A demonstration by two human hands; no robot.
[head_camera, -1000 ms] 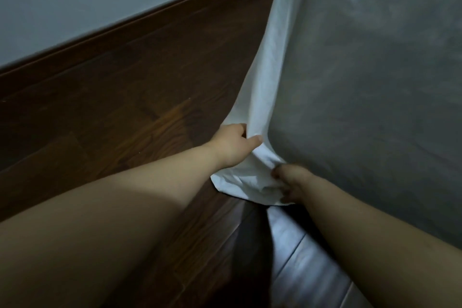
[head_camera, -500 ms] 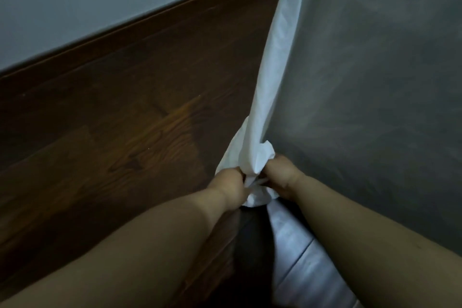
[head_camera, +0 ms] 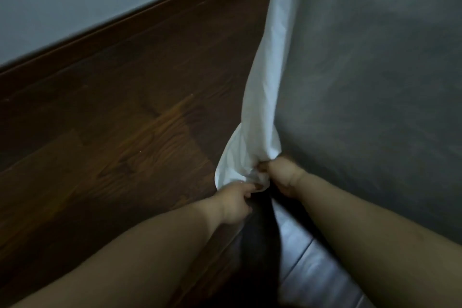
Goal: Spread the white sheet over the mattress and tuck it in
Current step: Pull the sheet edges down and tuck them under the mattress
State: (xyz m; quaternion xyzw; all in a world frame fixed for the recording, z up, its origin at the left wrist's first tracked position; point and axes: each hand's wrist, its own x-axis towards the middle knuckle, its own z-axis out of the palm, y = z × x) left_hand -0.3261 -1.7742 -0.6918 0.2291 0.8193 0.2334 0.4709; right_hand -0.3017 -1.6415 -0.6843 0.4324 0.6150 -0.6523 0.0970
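White sheet (head_camera: 265, 97) bunched; both hands (head_camera: 235, 204) (head_camera: 285, 174) apparently grip it.

The white sheet (head_camera: 265, 97) hangs down the corner of the mattress (head_camera: 375, 82) as a long, narrowing strip, gathered into a crumpled bunch at its lower end just above the floor. The mattress side is grey and, in the dim light, seems to be wrapped in a thin clear film. The sheet's bunched end sits at the mattress's bottom corner.
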